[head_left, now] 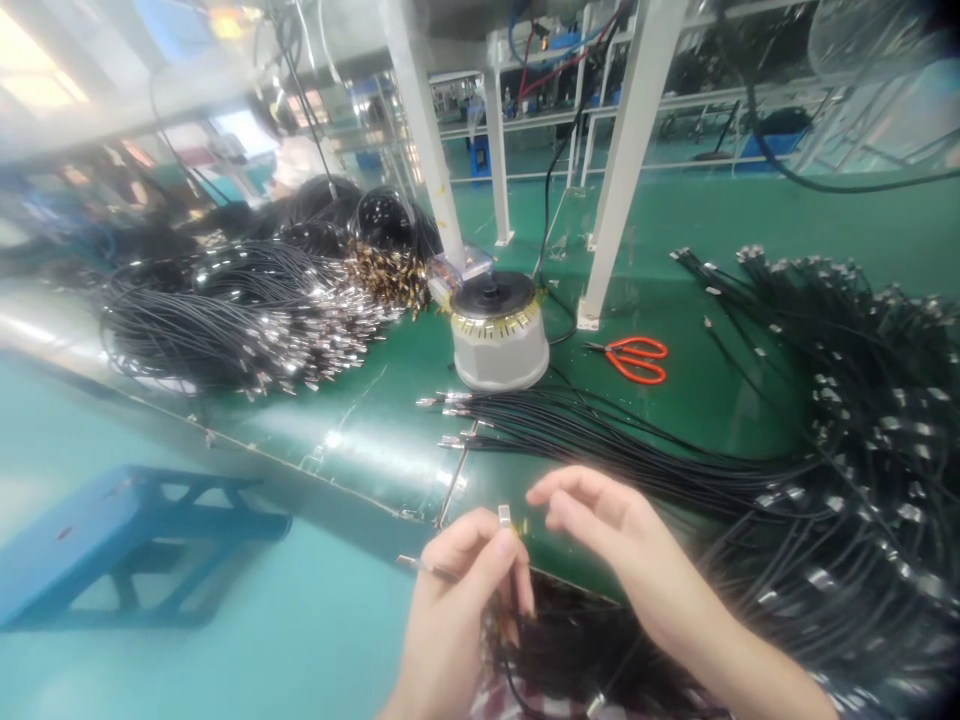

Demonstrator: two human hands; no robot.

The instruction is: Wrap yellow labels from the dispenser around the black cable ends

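My left hand (pixel 457 590) is closed in a pinch on a thin black cable whose silver connector end (pixel 504 516) sticks up between thumb and forefinger; a second metal tip pokes out to its left. My right hand (pixel 600 525) hovers just right of that connector with fingers curled and slightly apart, holding nothing I can make out. Both hands sit over the near edge of a green workbench (pixel 675 400). A bundle of black cables with silver ends (pixel 570 430) lies just beyond the hands.
A white round machine with a black top (pixel 499 335) stands mid-bench. Orange-handled scissors (pixel 636 358) lie to its right. Large cable heaps fill the left (pixel 247 320) and right (pixel 862 420). White frame posts (pixel 626 150) rise behind. A blue stool (pixel 127 540) stands on the floor at left.
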